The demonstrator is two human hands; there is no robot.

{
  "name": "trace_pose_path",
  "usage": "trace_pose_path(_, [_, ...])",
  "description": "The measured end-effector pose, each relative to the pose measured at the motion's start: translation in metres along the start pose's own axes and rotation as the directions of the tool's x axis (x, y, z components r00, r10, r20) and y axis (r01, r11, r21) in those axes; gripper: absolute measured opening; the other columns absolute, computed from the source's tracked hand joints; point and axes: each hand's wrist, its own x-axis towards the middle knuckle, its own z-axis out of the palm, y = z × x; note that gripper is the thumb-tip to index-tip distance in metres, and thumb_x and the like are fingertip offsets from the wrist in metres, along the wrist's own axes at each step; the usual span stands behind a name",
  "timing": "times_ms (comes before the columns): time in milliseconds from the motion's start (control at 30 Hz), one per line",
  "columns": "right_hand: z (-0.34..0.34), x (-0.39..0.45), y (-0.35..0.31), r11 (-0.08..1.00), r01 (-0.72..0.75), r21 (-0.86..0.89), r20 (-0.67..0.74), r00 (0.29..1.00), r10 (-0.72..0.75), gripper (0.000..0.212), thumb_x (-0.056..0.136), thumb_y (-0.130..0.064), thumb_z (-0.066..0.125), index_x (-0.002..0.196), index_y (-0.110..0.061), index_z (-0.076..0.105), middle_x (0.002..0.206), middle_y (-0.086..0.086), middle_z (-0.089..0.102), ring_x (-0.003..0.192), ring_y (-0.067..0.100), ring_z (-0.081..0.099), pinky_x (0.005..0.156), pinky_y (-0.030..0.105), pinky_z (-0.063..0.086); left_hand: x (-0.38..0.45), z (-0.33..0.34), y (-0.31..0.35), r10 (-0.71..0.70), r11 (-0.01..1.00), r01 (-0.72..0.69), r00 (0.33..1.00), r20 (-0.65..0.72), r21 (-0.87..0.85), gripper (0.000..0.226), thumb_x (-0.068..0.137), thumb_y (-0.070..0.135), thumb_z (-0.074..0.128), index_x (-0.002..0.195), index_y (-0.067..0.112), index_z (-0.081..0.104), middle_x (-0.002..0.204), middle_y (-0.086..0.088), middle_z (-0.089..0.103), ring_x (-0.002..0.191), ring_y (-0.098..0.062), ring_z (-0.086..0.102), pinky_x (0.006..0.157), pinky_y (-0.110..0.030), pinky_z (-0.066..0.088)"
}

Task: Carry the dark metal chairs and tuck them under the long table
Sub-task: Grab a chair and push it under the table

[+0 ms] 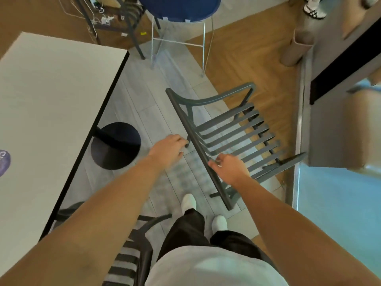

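Judging by its build, we expect the dark metal chair [231,133] to be rigid and fairly heavy, its painted tubes smooth, so the top rail of the backrest is our best hold; it stands on the floor at about two o'clock from our feet, well apart from the bench [51,104] at nine o'clock; our right hand [229,168] curls its fingers [215,162] round that rail; our left hand [169,150] has loosely bent fingers touching the rail, the grip unclear; a second dark chair [132,250] sits at seven o'clock beside the bench; we see no containers, only a blue stool [179,7] at twelve.
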Motion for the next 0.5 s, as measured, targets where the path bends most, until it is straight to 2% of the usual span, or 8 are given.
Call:
trace_pose_path(133, [0.013,0.017,-0.015,0.999,-0.043,-0.016,0.06,0.997,0.044,0.073,0.094,-0.07,0.052,0.144,-0.017,0.054,0.136,0.007,0.062,0.118,0.028,0.062,0.098,0.044,0.054,0.039,-0.016,-0.017,0.101,0.994,-0.097,0.993,-0.062,0.052,0.062,0.1,0.016,0.065,0.158,0.016,0.041,0.161,-0.009,0.037,0.148,-0.027,0.034,0.115,-0.042,0.041])
trace_pose_path(200, [0.019,0.023,-0.021,0.998,-0.07,-0.001,0.089,0.994,0.07,0.069,0.094,-0.067,0.055,0.141,-0.016,0.053,0.13,0.007,0.062,0.113,0.028,0.062,0.093,0.041,0.054,0.057,-0.018,-0.026,0.14,0.985,-0.135,0.989,-0.041,0.107,0.064,0.099,0.018,0.067,0.158,0.017,0.04,0.163,-0.009,0.034,0.15,-0.027,0.031,0.117,-0.041,0.039])
trace_pose_path(267, [0.027,0.028,-0.025,0.996,-0.083,0.014,0.097,0.992,0.081,0.059,0.097,-0.059,0.058,0.136,-0.015,0.054,0.12,0.005,0.061,0.103,0.026,0.063,0.085,0.037,0.053,0.077,-0.017,-0.035,0.188,0.97,-0.185,0.982,-0.004,0.159,0.062,0.099,0.02,0.067,0.156,0.017,0.043,0.162,-0.009,0.036,0.15,-0.027,0.03,0.119,-0.042,0.036])
trace_pose_path(367, [0.042,0.034,-0.028,0.991,-0.114,0.065,0.097,0.99,0.107,0.049,0.099,-0.045,0.06,0.137,-0.016,0.051,0.114,0.004,0.057,0.091,0.021,0.064,0.082,0.036,0.057,0.105,-0.012,-0.042,0.245,0.942,-0.248,0.969,0.04,0.227,0.057,0.098,0.022,0.069,0.151,0.017,0.051,0.157,-0.008,0.044,0.148,-0.029,0.032,0.123,-0.043,0.026])
trace_pose_path(500, [0.053,0.034,-0.027,0.988,-0.137,0.076,0.049,0.99,0.133,0.043,0.103,-0.035,0.055,0.14,-0.015,0.047,0.118,0.006,0.058,0.095,0.024,0.062,0.085,0.035,0.054,0.132,-0.002,-0.044,0.26,0.897,-0.28,0.96,0.103,0.341,0.046,0.097,0.017,0.067,0.143,0.018,0.06,0.15,-0.008,0.053,0.147,-0.028,0.037,0.128,-0.044,0.009])
